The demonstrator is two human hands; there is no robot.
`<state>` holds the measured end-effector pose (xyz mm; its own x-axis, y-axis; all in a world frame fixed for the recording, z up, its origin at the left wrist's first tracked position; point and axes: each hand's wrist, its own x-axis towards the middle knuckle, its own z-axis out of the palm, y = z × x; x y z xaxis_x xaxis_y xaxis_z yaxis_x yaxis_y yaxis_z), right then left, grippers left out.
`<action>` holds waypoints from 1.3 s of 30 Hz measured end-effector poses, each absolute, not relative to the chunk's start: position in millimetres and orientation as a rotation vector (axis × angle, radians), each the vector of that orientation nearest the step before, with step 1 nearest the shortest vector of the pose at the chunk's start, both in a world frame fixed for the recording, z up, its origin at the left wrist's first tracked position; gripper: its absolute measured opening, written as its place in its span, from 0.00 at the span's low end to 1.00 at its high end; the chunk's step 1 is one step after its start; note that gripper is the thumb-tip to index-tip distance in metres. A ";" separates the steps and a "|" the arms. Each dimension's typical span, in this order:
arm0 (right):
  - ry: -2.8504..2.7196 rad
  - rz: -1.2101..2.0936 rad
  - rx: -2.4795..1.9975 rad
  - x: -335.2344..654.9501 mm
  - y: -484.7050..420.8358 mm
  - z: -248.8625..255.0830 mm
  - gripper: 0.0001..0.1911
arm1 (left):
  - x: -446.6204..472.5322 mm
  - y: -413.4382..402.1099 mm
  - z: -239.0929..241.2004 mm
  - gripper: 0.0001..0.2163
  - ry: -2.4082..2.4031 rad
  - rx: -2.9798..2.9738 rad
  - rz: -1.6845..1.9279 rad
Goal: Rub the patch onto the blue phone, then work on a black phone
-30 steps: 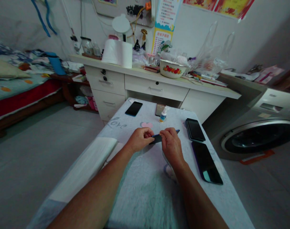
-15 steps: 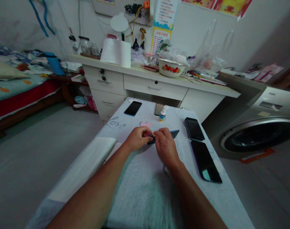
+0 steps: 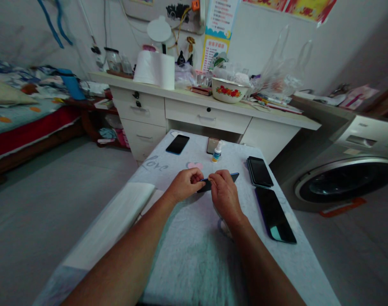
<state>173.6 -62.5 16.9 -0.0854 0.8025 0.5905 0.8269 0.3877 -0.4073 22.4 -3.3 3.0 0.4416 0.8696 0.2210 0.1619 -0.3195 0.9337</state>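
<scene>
Above the middle of the table, a dark phone with a bluish edge (image 3: 207, 185) is tilted between my hands. My left hand (image 3: 185, 184) is closed on its left end, with thumb and fingers at the edge. My right hand (image 3: 225, 196) is closed in a pinch over the phone's upper edge. Something tiny and pale may be between those fingertips, but I cannot make it out. Just beyond my hands stand a small white spray bottle (image 3: 217, 153) with a blue and yellow label and, behind it, a gold-toned phone (image 3: 211, 145).
A black phone (image 3: 178, 144) lies at the far left of the table (image 3: 194, 263). Stacked phones (image 3: 260, 171) and a tablet (image 3: 276, 216) lie along the right side. White folded material (image 3: 117, 216) covers the left edge. Behind stands a desk (image 3: 187, 108); right, a washing machine (image 3: 350, 157).
My right hand has slid slightly right along the phone's edge, baring more of the phone between my hands. My left hand stays at the left end.
</scene>
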 end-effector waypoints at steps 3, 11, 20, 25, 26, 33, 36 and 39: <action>-1.903 -0.004 -1.373 170.4 -63.2 15.4 0.13 | 21.5 -3.9 5.2 0.06 0.884 1.770 0.941; -1.868 -0.057 -1.398 183.0 -59.0 14.6 0.13 | 21.5 -3.8 5.9 0.06 0.889 1.759 0.949; -1.806 -0.095 -1.443 191.8 -58.5 14.9 0.12 | 22.3 -2.6 3.6 0.05 0.902 1.762 0.957; -1.888 -0.034 -1.350 174.4 -62.4 14.1 0.13 | 23.1 -2.9 2.8 0.06 0.881 1.724 0.951; -1.906 -0.015 -1.332 171.2 -63.1 14.1 0.13 | 23.2 -2.9 2.9 0.07 0.879 1.723 0.953; -1.925 0.009 -1.337 170.4 -63.3 14.7 0.14 | 22.5 -3.9 4.3 0.07 0.891 1.728 0.956; -1.884 -0.028 -1.366 178.5 -61.5 15.6 0.14 | 22.3 -4.7 6.4 0.06 0.893 1.727 0.946; -1.840 -0.064 -1.417 187.6 -59.4 16.0 0.13 | 22.4 -5.0 7.9 0.06 0.902 1.723 0.941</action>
<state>187.6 -59.4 16.0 -0.0568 0.7932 0.6063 0.8332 0.3722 -0.4090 22.4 -5.0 7.9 0.4335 0.8802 0.1935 0.1559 -0.2847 0.9459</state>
